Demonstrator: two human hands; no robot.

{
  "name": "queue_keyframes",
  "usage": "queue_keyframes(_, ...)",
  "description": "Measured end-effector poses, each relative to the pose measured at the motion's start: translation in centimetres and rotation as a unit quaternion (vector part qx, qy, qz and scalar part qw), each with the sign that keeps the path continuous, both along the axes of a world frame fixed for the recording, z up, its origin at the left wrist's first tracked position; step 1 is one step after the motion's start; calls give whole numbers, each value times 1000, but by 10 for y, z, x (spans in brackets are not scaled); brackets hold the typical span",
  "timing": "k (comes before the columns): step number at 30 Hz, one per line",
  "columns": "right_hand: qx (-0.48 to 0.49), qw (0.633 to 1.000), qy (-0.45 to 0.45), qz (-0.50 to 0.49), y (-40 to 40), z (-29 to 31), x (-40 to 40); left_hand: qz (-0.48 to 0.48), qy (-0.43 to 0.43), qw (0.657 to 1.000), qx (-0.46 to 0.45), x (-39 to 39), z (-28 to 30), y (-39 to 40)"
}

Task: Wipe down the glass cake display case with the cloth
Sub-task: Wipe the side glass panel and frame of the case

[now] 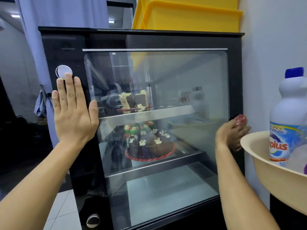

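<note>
Left hand [73, 113]: flat and spread at centre-left of the frame, fingers straight, palm pressed on the black frame of the display case [235, 77], thumb tip just reaching the glass edge. It holds nothing and looks to be bracing.

White round sticker [64, 71]: on the frame just above those fingertips, touched by the middle finger.

Glass panel [191, 77]: fills the middle of the frame, hazy with reflections. Stiff, smooth and fragile, so my call is broad even pressure, no jabbing.

Cakes: two slices on a plate [133, 102] on the upper shelf, a decorated chocolate cake [147, 143] on the shelf below (behind the glass, safe from the wiping).

Right hand [230, 135]: at right of centre, on the case's right edge, fingers curled round the cloth [240, 119].

Cloth: a bunched reddish patterned wad poking out above the fingers, right against the frame edge. Soft, light and limp by the look of it; best kept balled in the palm or spread flat under the fingers.

Basin [265, 173]: cream plastic, lower right of the frame, close beside the right hand.

Bottle [289, 113]: white with a blue cap, standing in the basin (easy to knock on a wide sweep).

Yellow bins [191, 15]: stacked on top of the case, upper right.
</note>
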State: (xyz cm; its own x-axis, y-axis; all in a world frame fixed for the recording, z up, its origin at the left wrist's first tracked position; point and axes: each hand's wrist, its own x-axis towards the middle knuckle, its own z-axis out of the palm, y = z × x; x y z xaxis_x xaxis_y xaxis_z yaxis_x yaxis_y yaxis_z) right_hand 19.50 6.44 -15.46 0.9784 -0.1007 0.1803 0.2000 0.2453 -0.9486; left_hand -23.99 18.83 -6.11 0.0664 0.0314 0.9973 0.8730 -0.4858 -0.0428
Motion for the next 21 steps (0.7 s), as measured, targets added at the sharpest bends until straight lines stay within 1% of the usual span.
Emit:
queue_keyframes(1, -15, 999, -26, -15, 7, 12, -15, 3, -2, 1000, 1, 0, 1, 0)
queue_keyframes(2, -22, 995, -91, -27, 15, 20, -38, 3, -5, 1000, -1, 0, 0, 0)
queue_keyframes(3, -32, 979, -197, -44, 25, 21, -65, -1, -8, 1000, -1, 0, 0, 0)
queue_keyframes(4, -59, 942, -326, -57, 34, 13, -96, -4, -9, 1000, -2, 0, 0, 0)
queue_keyframes(5, -97, 888, -447, -55, 39, -6, -125, -4, -9, 1000, -5, -1, 0, -1)
queue_keyframes(6, -129, 832, -538, -31, 41, -37, -144, -5, -7, 1000, -6, -2, 0, -1)
queue_keyframes(7, -149, 792, -592, -11, 40, -71, -148, -8, -4, 1000, -7, -2, 0, -1)
queue_keyframes(8, -164, 772, -614, -11, 37, -104, -138, -10, -2, 1000, -8, -2, 0, -1)
queue_keyframes(9, -172, 781, -600, -22, 30, -132, -120, -9, -2, 1000, -11, -2, 0, -1)
queue_keyframes(10, -175, 820, -544, -35, 25, -147, -97, -7, -5, 1000, -11, -1, 0, -1)
queue_keyframes(11, -161, 877, -453, -30, 18, -146, -75, -4, -9, 1000, -9, 0, 0, -1)
queue_keyframes(12, -126, 932, -338, -24, 14, -129, -59, 0, -12, 1000, -6, 0, -1, -1)
queue_keyframes(13, -93, 969, -230, -15, 14, -101, -52, 3, -12, 1000, -3, 0, -1, 0)
queue_keyframes(14, -78, 982, -174, -10, 19, -65, -57, 4, -11, 1000, -2, 0, -1, 0)
queue_keyframes(15, -77, 979, -188, -11, 23, -31, -76, 4, -10, 1000, -2, 0, 0, 0)
queue_keyframes(16, -86, 963, -254, -23, 29, -4, -105, 3, -6, 1000, -2, 0, 0, -1)
queue_keyframes(17, -100, 931, -349, -41, 38, 12, -136, 1, -2, 1000, -1, -1, 0, -1)
queue_keyframes(18, -116, 888, -441, -50, 47, 17, -169, 1, 1, 1000, -1, -1, 0, -1)
queue_keyframes(19, -131, 848, -512, -46, 55, 10, -199, 1, 3, 1000, -3, -1, 0, -1)
queue_keyframes(20, -142, 813, -563, -35, 60, -7, -224, 1, 5, 1000, -9, -2, 0, -1)
queue_keyframes(21, -151, 786, -599, -18, 61, -31, -240, 1, 7, 1000, -12, -3, 0, -1)
